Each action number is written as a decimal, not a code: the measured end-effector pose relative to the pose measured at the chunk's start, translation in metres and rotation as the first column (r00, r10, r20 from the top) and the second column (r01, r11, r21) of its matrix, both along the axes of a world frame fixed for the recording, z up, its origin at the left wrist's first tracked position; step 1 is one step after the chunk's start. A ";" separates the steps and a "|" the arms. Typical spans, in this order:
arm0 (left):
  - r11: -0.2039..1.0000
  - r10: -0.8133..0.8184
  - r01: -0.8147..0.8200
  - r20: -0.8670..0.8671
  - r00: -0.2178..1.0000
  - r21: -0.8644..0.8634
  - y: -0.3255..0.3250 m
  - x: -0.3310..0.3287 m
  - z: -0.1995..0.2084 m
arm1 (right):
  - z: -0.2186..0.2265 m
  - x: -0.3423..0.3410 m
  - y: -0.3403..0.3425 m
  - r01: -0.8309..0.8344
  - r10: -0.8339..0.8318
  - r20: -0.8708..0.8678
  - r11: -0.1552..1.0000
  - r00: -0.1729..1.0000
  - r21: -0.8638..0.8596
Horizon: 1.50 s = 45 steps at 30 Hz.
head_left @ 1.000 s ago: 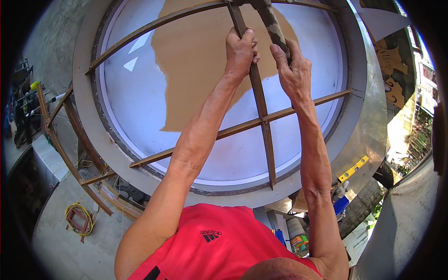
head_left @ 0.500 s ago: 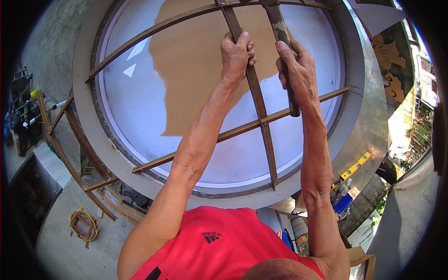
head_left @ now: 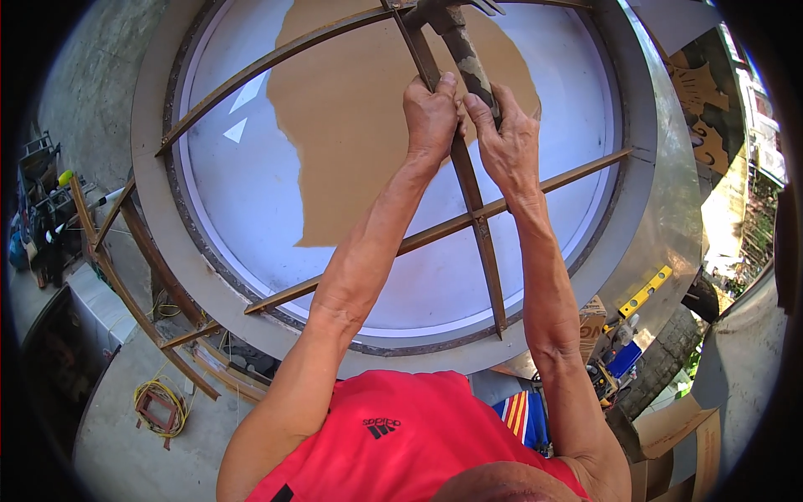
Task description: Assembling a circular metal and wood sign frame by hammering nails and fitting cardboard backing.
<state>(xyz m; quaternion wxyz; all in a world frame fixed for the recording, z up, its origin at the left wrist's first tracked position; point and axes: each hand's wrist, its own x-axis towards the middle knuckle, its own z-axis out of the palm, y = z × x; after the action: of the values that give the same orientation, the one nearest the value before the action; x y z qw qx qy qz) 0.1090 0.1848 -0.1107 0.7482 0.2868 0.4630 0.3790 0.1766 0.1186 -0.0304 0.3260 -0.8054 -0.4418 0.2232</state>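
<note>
My left hand [head_left: 432, 117] is closed around a rusty metal bar [head_left: 464, 180], which runs from the far side toward me over a round frame. In my right hand [head_left: 507, 142] is a claw hammer [head_left: 462, 52], gripped by its dark, worn handle. The hammer's head is at the top of the view, close to where this bar meets a rusty crossbar [head_left: 335, 35]. A nearer crossbar [head_left: 443, 235] crosses the held bar below my hands. Under the bars lies a white round panel [head_left: 242, 192] with a large brown patch [head_left: 343, 125].
A wide grey ring [head_left: 150, 134] surrounds the panel. To the left stand curved rusty bars [head_left: 125, 289] and a coil of yellow cable [head_left: 159, 418] on the concrete floor. At right are a yellow spirit level [head_left: 646, 292], a cardboard box [head_left: 592, 322] and brown cut-out pieces [head_left: 703, 92].
My right hand and the hammer have moved left, nearer my left hand, and the hammer's head has come into view. My left hand still grips the bar.
</note>
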 end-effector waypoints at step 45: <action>0.999 -0.002 0.003 0.015 1.000 -0.043 0.000 -0.003 0.001 | -0.028 0.002 0.000 0.054 -0.051 -0.093 0.998 0.994 0.032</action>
<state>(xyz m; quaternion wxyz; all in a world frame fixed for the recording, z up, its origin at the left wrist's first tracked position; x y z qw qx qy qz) 0.1065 0.1850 -0.1098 0.7580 0.2685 0.4652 0.3701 0.1790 0.1183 -0.0580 0.3656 -0.7999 -0.4087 0.2439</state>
